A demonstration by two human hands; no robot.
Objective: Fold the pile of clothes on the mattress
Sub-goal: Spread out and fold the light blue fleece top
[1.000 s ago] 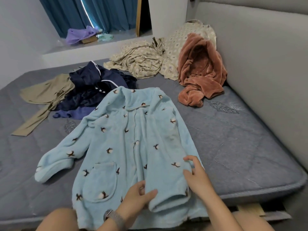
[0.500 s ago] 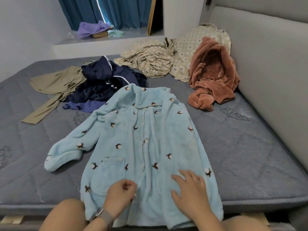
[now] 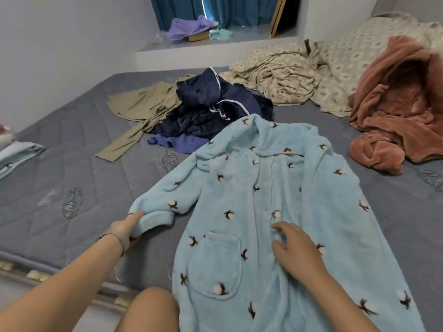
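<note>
Since half a second ago your left hand (image 3: 124,230) has left the hem and gone out to the sleeve cuff (image 3: 153,218), where its fingers now pinch the end of the sleeve; your right hand (image 3: 296,250) lies flat and open on the front of the blue pyjama top (image 3: 287,212), holding nothing. That top is spread face up on the mattress (image 3: 72,178), collar away from you, hem hanging over the near edge by your knee. The step looks like bringing the sleeve across the chest, so keep your right palm pressing near the button line as an anchor while you lift the cuff just clear and carry it over. Lay the sleeve straight along the body, since thick fleece bunches easily, then smooth it. The dark blue heap (image 3: 215,111), the olive garment (image 3: 143,106) and the rust-coloured robe (image 3: 395,111) lie beyond, not yet folded.
</note>
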